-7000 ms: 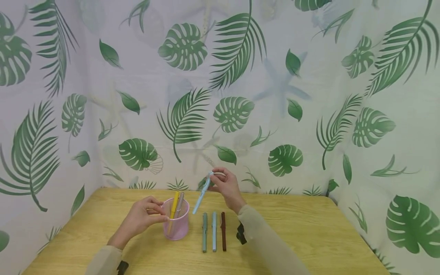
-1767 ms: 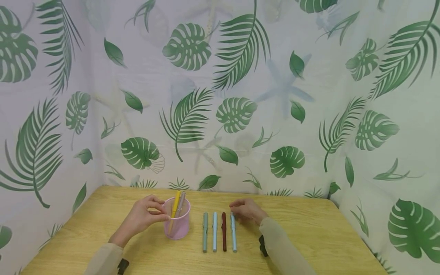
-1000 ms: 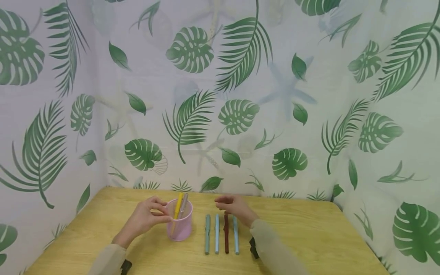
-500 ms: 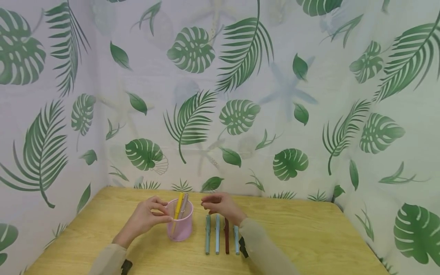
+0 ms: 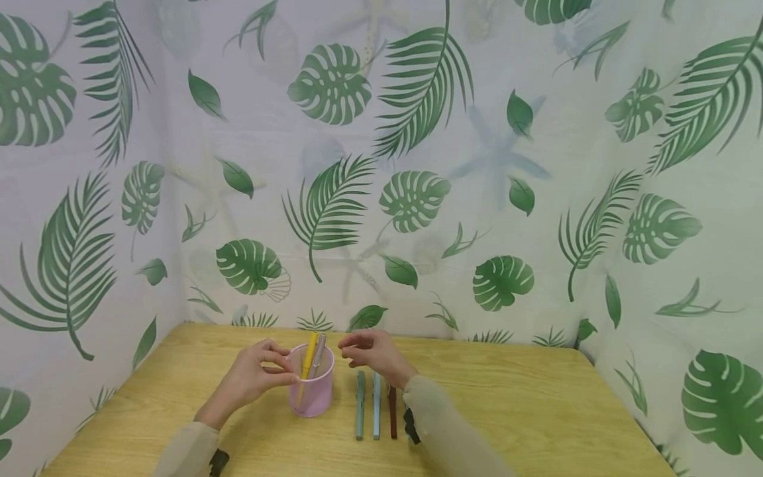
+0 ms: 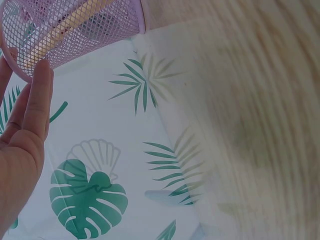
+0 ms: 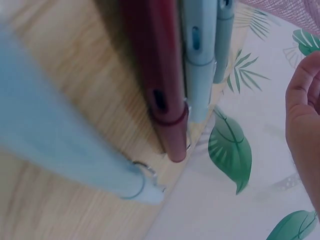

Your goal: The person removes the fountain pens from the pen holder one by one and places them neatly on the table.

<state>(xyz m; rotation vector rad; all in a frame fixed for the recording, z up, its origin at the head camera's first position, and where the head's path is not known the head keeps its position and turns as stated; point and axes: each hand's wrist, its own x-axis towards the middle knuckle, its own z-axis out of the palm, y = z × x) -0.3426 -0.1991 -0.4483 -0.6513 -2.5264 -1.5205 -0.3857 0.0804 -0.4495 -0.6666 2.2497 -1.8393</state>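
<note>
Pink mesh cup (image 5: pixel 317 399) on wooden table (image 5: pixel 536 411), with yellow pen (image 5: pixel 310 354) and grey pen (image 5: pixel 320 351) leaning inside, rim between pinching fingertips of left hand (image 5: pixel 253 375); just beside the cup, right hand (image 5: pixel 378 354) with fingers loosely bent, near the row (green pen (image 5: pixel 360 407), light-blue pen (image 5: pixel 377 407), dark red pen (image 5: pixel 393 414), second light-blue pen (image 7: pixel 75 137)).

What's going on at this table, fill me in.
A person is handling pens and a cup. The left grip holds the pink mesh cup by its rim; a yellow pen and a grey pen lean inside. The right grip hovers beside the cup, holding nothing. On the wooden table lie a grey-green pen, a light blue pen, a dark red pen and a second light blue one.
</note>
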